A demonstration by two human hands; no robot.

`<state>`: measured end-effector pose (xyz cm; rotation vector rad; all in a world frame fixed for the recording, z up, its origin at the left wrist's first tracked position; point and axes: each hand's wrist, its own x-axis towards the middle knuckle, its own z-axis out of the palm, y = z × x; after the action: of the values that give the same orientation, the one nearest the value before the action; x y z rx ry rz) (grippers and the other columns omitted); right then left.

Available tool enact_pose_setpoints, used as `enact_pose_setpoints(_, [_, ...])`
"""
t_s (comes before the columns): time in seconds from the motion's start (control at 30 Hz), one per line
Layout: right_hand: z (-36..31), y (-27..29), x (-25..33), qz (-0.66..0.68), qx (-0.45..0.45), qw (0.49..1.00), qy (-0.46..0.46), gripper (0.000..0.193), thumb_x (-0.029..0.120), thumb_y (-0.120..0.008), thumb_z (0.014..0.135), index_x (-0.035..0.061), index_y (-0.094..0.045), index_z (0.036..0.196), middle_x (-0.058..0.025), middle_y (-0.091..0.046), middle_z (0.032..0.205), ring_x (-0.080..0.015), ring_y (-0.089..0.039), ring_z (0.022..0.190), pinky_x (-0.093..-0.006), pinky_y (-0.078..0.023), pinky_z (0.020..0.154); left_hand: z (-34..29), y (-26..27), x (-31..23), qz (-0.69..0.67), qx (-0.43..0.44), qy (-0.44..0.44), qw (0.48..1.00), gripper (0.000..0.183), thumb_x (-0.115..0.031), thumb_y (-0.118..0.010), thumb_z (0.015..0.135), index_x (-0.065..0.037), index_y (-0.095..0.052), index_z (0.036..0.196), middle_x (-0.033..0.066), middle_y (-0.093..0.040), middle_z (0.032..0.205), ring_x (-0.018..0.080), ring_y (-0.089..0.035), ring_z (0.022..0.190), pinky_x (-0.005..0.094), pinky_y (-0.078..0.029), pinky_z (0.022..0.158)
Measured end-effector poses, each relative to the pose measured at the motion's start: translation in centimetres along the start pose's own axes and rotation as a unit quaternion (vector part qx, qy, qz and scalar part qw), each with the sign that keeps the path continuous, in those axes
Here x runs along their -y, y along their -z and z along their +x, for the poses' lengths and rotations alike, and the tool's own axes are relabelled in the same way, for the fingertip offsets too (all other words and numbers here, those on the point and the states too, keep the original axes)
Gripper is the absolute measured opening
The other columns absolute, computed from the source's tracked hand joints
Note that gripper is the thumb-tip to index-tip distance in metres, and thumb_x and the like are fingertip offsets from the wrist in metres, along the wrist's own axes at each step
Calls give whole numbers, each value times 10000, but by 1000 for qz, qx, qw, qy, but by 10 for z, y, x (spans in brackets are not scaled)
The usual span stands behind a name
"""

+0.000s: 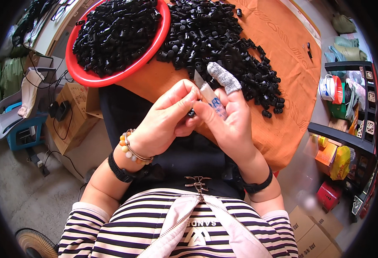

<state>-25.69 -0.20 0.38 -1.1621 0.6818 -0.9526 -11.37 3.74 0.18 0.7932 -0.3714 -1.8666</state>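
Observation:
My left hand [161, 118], wearing a beaded bracelet, pinches a small black plastic part [191, 113] between its fingers, mostly hidden by them. My right hand [236, 124] is closed round a small knife [214, 101] with a whitish handle bearing blue marks. Its short pointed blade sticks up past the fingers, away from me. A grey knitted finger cover [224, 77] sits on a raised finger of the right hand. Both hands meet in front of my chest, over the near edge of the table, and the right thumb is close to the black part.
Just beyond my hands, a loose heap of black plastic parts [215, 36] covers the orange tablecloth [283, 56]. A red basin [165, 26] full of similar parts stands at the left. A cardboard box [75, 116] and a grey chair [15, 92] are left; a dark shelf rack [344, 137] is right.

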Motion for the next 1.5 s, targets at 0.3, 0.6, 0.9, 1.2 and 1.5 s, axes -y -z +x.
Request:
enact_pose_setpoints(0.3, [-1, 19, -2, 9, -61, 998, -31, 504, 20, -572, 857, -49, -326, 1292, -113, -462, 1226, -121, -461, 1086, -243, -375, 924, 1, 9, -15, 65, -40, -96, 992, 158, -261, -394, 956, -116, -439, 999, 6, -424, 682, 70, -341, 495, 187, -260, 428])
enact_pose_setpoints(0.6, [-11, 61, 9, -70, -166, 983, -36, 422, -5, -568, 850, -21, -424, 1246, -32, -529, 1099, -47, -492, 925, -182, -412, 790, -2, 63, -97, 72, -70, -314, 944, 328, -197, -430, 942, -37, -409, 1227, 165, -528, 1158, 190, -581, 876, 239, -490, 673])
enact_pose_setpoints(0.9, [-35, 122, 20, -213, -264, 941, 20, 409, 17, -567, 857, -8, -440, 1245, 9, -505, 880, -40, -457, 725, -177, -420, 679, -2, 59, -85, 98, -60, -281, 953, 383, -178, -408, 944, 1, -362, 1279, 160, -540, 1114, 147, -576, 851, 209, -489, 633])
enact_pose_setpoints(1.2, [-55, 117, 3, -482, -229, 845, 19, 528, 13, -664, 748, 41, -457, 1233, -147, -611, 920, -256, -619, 785, -331, -489, 714, 9, 16, -29, 161, -83, -128, 975, 255, -138, -430, 930, -23, -480, 1152, 16, -566, 818, 35, -500, 619, 172, -404, 520])
enact_pose_setpoints(1.5, [-53, 87, 9, -351, -180, 919, 1, 577, -42, -664, 745, 34, -419, 1262, -58, -550, 905, -132, -564, 797, -257, -476, 719, 7, -8, -4, 234, -19, 0, 972, 246, -171, -489, 908, -47, -483, 1120, 10, -566, 812, 47, -517, 620, 164, -402, 532])
